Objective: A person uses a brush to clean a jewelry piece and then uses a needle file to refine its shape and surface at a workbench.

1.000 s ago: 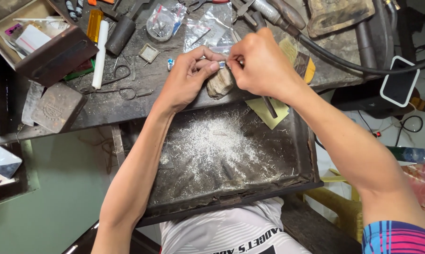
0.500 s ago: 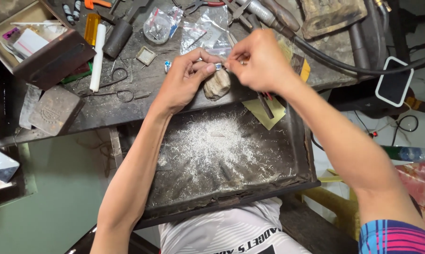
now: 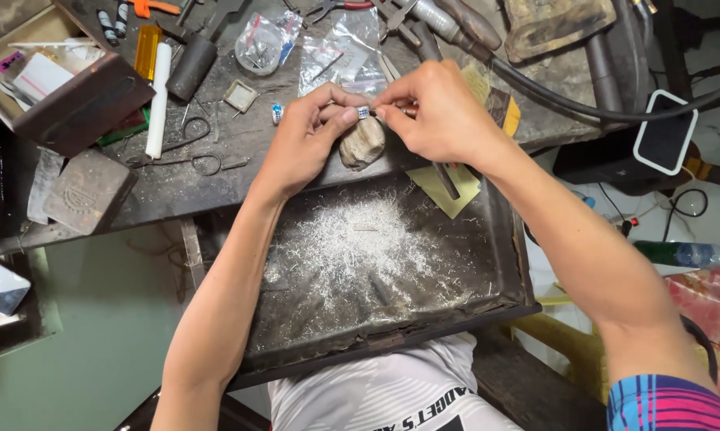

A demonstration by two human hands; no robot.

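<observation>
My left hand [image 3: 312, 136] pinches a small silvery piece with a blue spot [image 3: 362, 112] between thumb and fingers, above a worn wooden bench peg [image 3: 361, 144]. My right hand [image 3: 439, 112] meets it from the right, fingers closed on a thin tool whose dark end [image 3: 447, 182] sticks out below the palm. Both hands hover over the front edge of the dark workbench [image 3: 216, 179]. Below them lies an open metal tray [image 3: 495, 263] dusted with silvery filings [image 3: 360, 255].
Clear plastic bags [image 3: 328, 52], a white stick [image 3: 159, 100], scissors [image 3: 188, 148], pliers, a dark block [image 3: 88, 191] and an open box [image 3: 53, 76] crowd the bench. A thick black hose [image 3: 575, 104] runs right. A phone [image 3: 664, 132] and a bottle [image 3: 687, 254] lie at the right.
Both hands have stayed together at the peg with small finger shifts; the view has drifted slightly.
</observation>
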